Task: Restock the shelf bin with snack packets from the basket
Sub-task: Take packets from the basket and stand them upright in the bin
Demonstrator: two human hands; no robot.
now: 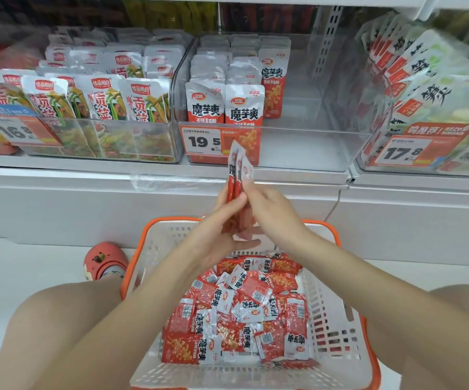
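A white basket with an orange rim [337,237] sits on the floor between my knees, holding several red-and-silver snack packets [241,311]. Both hands are raised above its far edge and hold a small upright stack of the same packets [237,170] edge-on. My left hand [219,229] presses the stack from the left, and my right hand [269,209] grips it from the right. Straight ahead, the clear shelf bin [298,147] with the 19.5 price tag holds rows of matching packets [224,105] on its left side; its right part is bare.
A clear bin of green-and-red packets [98,102] stands to the left, and large pale bags [430,88] fill the bin on the right. A white shelf ledge [59,175] runs below the bins. A red shoe [105,258] is left of the basket.
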